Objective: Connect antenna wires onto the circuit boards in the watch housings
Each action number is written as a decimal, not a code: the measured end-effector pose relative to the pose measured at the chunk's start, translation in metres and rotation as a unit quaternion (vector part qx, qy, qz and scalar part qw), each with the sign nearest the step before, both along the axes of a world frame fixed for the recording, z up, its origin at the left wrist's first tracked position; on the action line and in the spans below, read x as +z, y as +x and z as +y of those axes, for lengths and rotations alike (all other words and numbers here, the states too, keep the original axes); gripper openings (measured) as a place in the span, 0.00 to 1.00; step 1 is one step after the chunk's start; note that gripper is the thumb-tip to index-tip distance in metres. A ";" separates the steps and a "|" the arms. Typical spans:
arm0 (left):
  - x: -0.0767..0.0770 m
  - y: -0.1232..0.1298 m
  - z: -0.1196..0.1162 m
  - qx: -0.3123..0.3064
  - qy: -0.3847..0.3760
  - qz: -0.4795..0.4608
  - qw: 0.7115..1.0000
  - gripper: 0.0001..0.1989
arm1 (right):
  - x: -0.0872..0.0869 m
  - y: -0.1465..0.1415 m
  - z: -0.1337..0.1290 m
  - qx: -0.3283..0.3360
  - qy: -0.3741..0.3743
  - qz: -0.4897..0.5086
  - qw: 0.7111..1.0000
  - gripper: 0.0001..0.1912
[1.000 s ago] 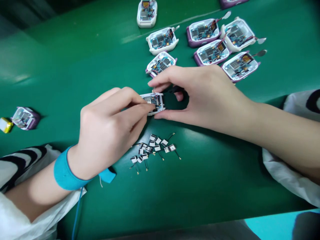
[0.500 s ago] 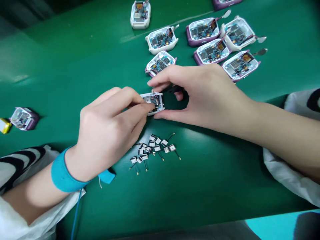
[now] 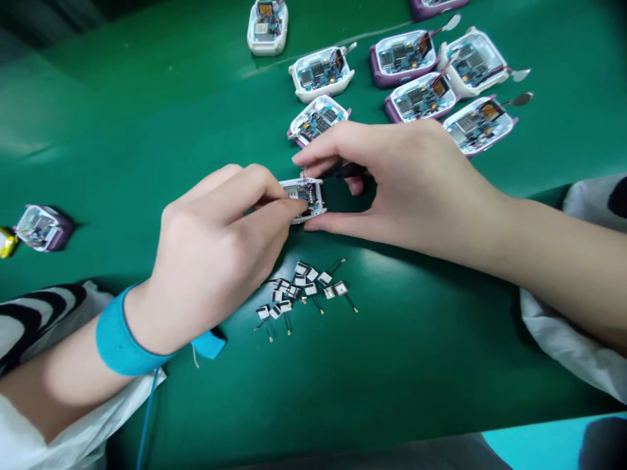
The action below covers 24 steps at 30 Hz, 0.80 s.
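Note:
A small open white watch case [image 3: 313, 191] with a circuit board inside lies between my two hands. My right hand [image 3: 416, 173] steadies it, thumb along the near side and fingers at the far side. Something black, too unclear to name, shows under the right palm. With fingers pinched together, my left hand [image 3: 220, 235] presses onto the board; whatever it holds is hidden. A thin wire stands at the case's far edge. Just nearer to me lies a loose pile of small square antennas [image 3: 310, 289] with short black leads and gold connector tips.
Several open watch cases [image 3: 404, 53], white and purple, stand at the back right, some with wired silver discs sticking up. Another purple case [image 3: 44, 228] sits at the far left beside a yellow part [image 3: 6, 243]. A blue wristband [image 3: 128, 336] with a cord circles my left wrist. The table [image 3: 392, 352] is green.
The view has shifted slightly. Both hands keep almost the same pose at the watch case, and nothing has visibly been picked up or let go.

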State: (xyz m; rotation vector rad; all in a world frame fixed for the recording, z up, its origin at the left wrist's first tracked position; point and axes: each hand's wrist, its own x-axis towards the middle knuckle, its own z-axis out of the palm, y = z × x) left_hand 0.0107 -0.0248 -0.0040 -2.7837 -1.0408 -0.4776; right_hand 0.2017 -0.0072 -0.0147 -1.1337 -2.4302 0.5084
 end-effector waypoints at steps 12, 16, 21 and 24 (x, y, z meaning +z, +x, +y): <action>0.001 0.001 -0.005 0.027 -0.004 -0.018 0.999 0.04 | 0.001 0.000 0.001 0.004 0.004 -0.002 1.000 0.21; 0.002 0.002 -0.005 0.023 -0.004 -0.021 1.000 0.04 | -0.001 -0.001 0.000 0.005 0.009 0.002 1.000 0.21; 0.002 0.002 -0.005 0.036 0.004 -0.007 0.999 0.04 | -0.001 -0.001 0.001 0.005 0.009 -0.005 1.000 0.21; 0.003 0.001 -0.004 0.015 0.000 -0.013 1.000 0.05 | 0.000 0.000 0.001 0.006 0.010 -0.005 1.000 0.21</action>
